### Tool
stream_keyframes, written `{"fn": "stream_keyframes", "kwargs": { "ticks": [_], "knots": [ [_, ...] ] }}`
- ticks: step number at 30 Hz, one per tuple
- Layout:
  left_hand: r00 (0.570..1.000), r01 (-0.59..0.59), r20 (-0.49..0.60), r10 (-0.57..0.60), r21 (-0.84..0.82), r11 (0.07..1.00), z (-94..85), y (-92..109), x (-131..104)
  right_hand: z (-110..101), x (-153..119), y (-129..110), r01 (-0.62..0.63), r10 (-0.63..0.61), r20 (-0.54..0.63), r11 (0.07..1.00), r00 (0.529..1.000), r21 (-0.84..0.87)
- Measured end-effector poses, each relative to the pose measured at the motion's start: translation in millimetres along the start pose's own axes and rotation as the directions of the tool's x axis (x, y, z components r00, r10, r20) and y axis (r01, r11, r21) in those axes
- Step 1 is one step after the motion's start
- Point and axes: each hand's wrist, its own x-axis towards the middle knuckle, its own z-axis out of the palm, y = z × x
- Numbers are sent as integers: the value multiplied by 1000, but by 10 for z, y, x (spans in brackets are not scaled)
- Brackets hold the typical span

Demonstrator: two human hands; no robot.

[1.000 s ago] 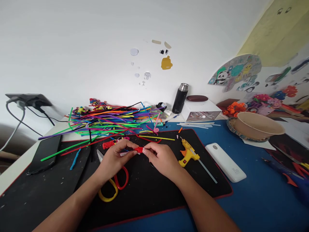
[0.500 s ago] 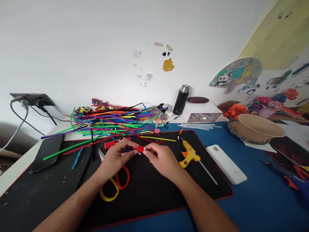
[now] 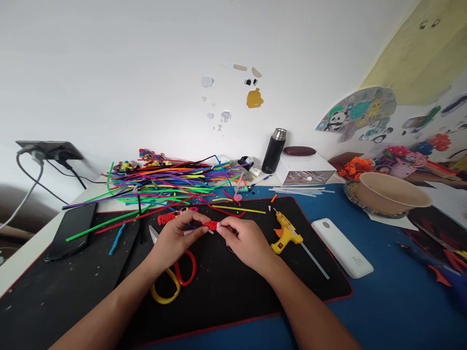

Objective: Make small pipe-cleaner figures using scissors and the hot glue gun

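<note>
A small red coiled piece (image 3: pixel 211 225) is held between both hands above the black mat (image 3: pixel 233 287). My left hand (image 3: pixel 181 235) pinches its left end between thumb and fingers. At its right end, my right hand (image 3: pixel 239 237) has its fingertips closed on it, with a small pale bit showing there. Scissors (image 3: pixel 165 287) with one yellow and one red handle lie partly under my left hand and wrist. Behind my left hand lies another red coiled piece (image 3: pixel 165 218), partly hidden. A yellow glue gun (image 3: pixel 286 233) rests to the right of my right hand.
Many coloured pipe cleaners (image 3: pixel 164 180) are heaped at the back left. A dark phone (image 3: pixel 73 231) lies at the left. Toward the back stand a black bottle (image 3: pixel 273 153) and a white box (image 3: pixel 306 170). A white power bank (image 3: pixel 342 248) and a beige bowl (image 3: pixel 392 194) are at the right.
</note>
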Motion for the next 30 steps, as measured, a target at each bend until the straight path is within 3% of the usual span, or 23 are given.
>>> {"fn": "stream_keyframes", "kwargs": {
  "ticks": [12,22,26,30],
  "knots": [
    [999,37,31,-33,-147,988,-28,-94,22,9,-9,11,-32,32,-5,999,999,22],
    [998,58,26,-54,-147,988,-7,-66,8,37,12,48,-49,49,2,998,999,42],
    [992,122,52,-111,-326,937,-13,-55,32,44,10,49,-26,27,-6,999,1000,42],
    [982,184,78,-171,-593,784,-21,-65,49,51,0,38,-15,15,0,1000,1000,21]
  ]
}}
